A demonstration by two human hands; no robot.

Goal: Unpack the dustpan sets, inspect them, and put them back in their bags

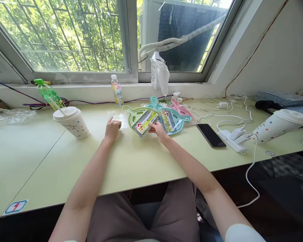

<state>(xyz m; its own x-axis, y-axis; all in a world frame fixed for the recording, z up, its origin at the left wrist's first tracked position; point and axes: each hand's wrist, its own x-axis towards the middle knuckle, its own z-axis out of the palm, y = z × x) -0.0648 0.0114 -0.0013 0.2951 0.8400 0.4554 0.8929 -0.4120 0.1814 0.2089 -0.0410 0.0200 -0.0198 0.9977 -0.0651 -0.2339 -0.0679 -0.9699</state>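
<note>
My right hand [158, 130] is closed on the right edge of a green mini dustpan set [135, 117], whose inner part carries a yellow printed label and dark bristle-like stripes. Blue dustpan sets [178, 118] lie just behind and right of it, partly covered by it. A pink one [180, 108] shows beyond them. To the left, my left hand [112, 129] rests low over the table with curled fingers, beside a clear plastic wrapper [121, 118]. Whether anything is inside those fingers is hidden.
White paper cups [73, 124] stand at left and lean at right. A bottle [117, 90] and a green packet [49, 94] are by the window. The phone [211, 135], power strip [233, 141] and loose white cables occupy the right. A tissue pack [159, 72] hangs above the sill.
</note>
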